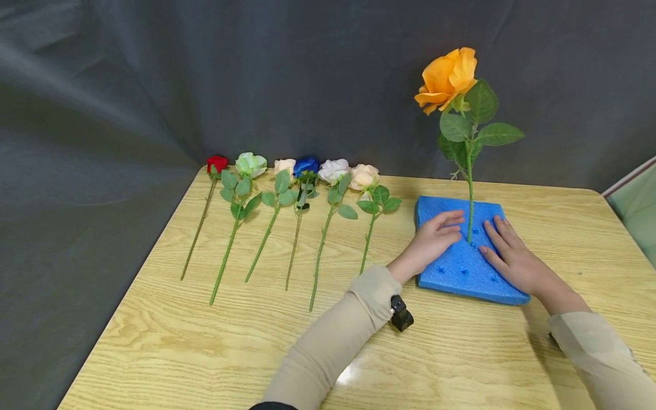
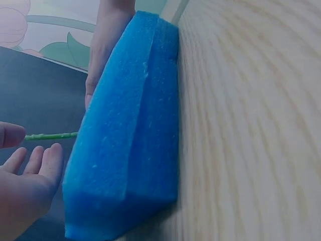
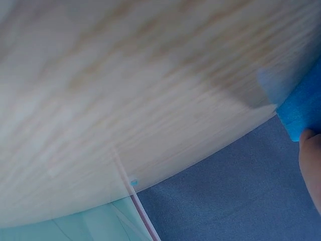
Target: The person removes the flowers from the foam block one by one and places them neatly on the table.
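An orange artificial rose [image 1: 445,82] stands upright, its green stem [image 1: 470,199] stuck in a blue foam block [image 1: 446,282]. Just left of the stem is my left hand [image 1: 435,239], over the block with fingers loosely extended. The left wrist view shows those fingers [image 2: 50,163] spread beside the lower stem [image 2: 52,136], not curled round it. On the block's right part rests my right hand [image 1: 517,262], fingers straight. Only a bit of that hand [image 3: 312,160] shows at the right wrist view's edge, against the foam.
Left of the block, several roses lie in a row on the wooden table [image 1: 205,353]: red [image 1: 217,164], pale green [image 1: 251,165], blue [image 1: 306,165], white [image 1: 334,171] and cream ones [image 1: 365,177]. Small holes mark the foam's top. A dark cloth [image 1: 307,74] hangs behind the table.
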Tool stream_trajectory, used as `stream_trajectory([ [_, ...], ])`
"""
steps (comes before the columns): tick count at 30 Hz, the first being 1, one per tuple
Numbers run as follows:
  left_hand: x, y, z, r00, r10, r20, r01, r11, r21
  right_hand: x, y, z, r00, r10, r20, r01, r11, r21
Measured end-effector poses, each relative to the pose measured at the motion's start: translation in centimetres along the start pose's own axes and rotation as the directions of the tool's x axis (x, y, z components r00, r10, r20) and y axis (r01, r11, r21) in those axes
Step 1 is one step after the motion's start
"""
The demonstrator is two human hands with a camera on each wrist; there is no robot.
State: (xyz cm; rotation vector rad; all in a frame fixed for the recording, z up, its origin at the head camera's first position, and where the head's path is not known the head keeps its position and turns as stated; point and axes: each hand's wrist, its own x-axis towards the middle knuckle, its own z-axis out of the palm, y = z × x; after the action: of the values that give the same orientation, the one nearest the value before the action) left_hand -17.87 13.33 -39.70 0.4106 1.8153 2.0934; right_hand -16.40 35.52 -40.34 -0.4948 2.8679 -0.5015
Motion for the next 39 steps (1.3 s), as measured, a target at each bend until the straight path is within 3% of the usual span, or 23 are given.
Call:
stream_trajectory([
  [10, 0.21, -0.65, 0.52, 0.999, -0.043, 0.024, 0.043, 0.999, -0.008, -0.06, 0.04, 0.14, 1.000, -0.015, -0.018, 0.015, 1.000, -0.008],
  [24, 0.47, -0.61, 0.78, 0.996, -0.036, 0.083, 0.034, 0.999, 0.026, 0.00, 0.09, 0.13, 1.000, -0.008, -0.011, 0.008, 1.000, -0.005],
  [39, 0.51, -0.87, 0.72, 0.999, 0.005, 0.050, -0.007, 0.998, 0.055, 0.02, 0.16, 0.14, 1.000, -0.011, -0.015, 0.011, 1.000, 0.001],
])
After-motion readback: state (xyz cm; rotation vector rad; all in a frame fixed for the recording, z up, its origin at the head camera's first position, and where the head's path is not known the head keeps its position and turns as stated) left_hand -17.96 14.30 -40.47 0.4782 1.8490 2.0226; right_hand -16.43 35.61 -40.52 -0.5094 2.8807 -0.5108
